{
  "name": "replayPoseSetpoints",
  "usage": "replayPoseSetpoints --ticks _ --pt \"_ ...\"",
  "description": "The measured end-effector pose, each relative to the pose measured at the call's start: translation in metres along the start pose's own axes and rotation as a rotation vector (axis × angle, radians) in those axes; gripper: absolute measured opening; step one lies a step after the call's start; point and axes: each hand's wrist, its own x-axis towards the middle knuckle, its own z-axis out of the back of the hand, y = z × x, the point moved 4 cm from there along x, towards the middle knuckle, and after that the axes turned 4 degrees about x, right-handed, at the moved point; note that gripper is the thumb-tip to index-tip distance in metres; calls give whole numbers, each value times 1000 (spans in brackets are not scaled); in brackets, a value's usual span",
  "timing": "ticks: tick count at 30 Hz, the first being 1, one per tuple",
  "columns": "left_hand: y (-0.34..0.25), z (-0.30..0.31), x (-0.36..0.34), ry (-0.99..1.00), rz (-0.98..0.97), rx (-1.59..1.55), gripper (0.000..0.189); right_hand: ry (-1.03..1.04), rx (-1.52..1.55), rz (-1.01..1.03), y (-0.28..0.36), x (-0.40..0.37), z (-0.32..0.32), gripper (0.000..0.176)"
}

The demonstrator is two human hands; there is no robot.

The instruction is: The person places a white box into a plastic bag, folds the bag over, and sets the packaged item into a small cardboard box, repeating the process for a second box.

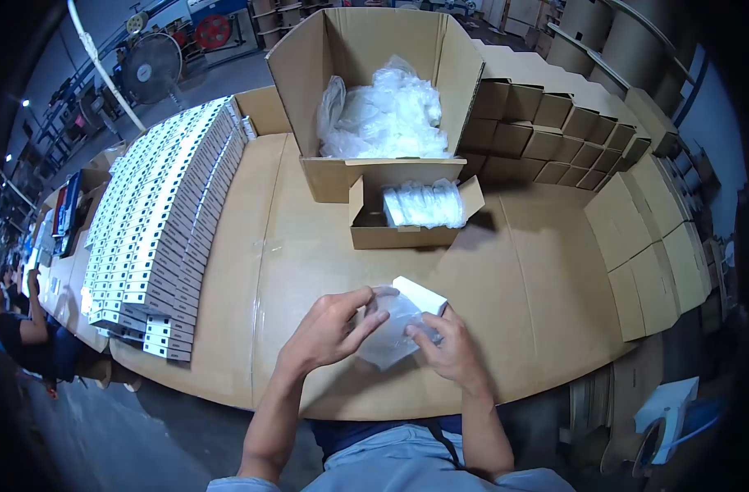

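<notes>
Cardboard-topped bench (514, 279), workshop behind. Near its front edge, left hand (329, 328) and right hand (448, 348) are both clamped on a clear plastic pouch (389, 338). A small white box (421, 295) touches the pouch's far side. My read: keep the pouch pinched flat and steady the box with the right fingers. Small open carton (403, 236) sits mid-bench, apart from the hands, with the big carton (342, 180) behind it. White box rows (161, 221) line the left edge.

Small white box (420, 295), tilted, pressed against a crinkled clear plastic bag (388, 334) (both raised just above the table (522, 271)).
</notes>
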Motion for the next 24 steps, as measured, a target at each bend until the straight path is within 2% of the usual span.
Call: replayPoseSetpoints --ticks 2,3,5,6,7,8,10,11,12,14,17,18,19,20,22,23,24 --pt "0 0 0 -13 59 -91 16 33 4 17 -2 -1 -3 26" --pt "5 -1 -1 -52 11 -136 9 30 3 -45 -3 -2 -4 26" --pt "13 3 -3 -189 30 -163 10 27 3 -163 -3 -4 -5 24" --pt "17 4 -4 -257 41 -177 11 2 73 -159 -8 -5 -7 24" --pt "23 10 -10 -351 18 -137 18 -23 142 -157 -17 -6 -11 24" --pt "45 6 -14 -552 -88 -308 44 -50 211 -154 -24 -8 -13 24" --pt "49 2 -21 -740 -90 -474 72 -148 302 -180 -26 -11 -20 24" --pt "52 -9 -28 -621 29 -733 90 -196 345 -193 -27 -13 -23 24" --pt "67 -23 -33 -470 56 -768 91 -208 302 -167 -27 -13 -24 24" --pt "53 -47 -43 -367 180 -702 73 -221 219 -118 -28 -15 -29 24" --pt "50 -61 -47 -354 328 -613 47 -191 321 -66 -32 -19 -34 17" --pt "52 -62 -48 -378 291 -577 42 -200 383 -55 -27 -16 -31 17" --pt "56 -64 -50 -399 254 -541 37 -119 430 -165 -21 -19 -16 20" --pt "57 -66 -52 -418 218 -506 32 -156 269 1 -16 -9 0 25" --pt "55 -61 -58 -360 204 -372 31 -335 334 -39 -22 -2 21 28" --pt "52 -58 -58 -335 176 -324 32 -377 528 -20 -10 3 29 38" --pt "50 -56 -59 -310 149 -275 32 -354 550 67 6 12 34 44"
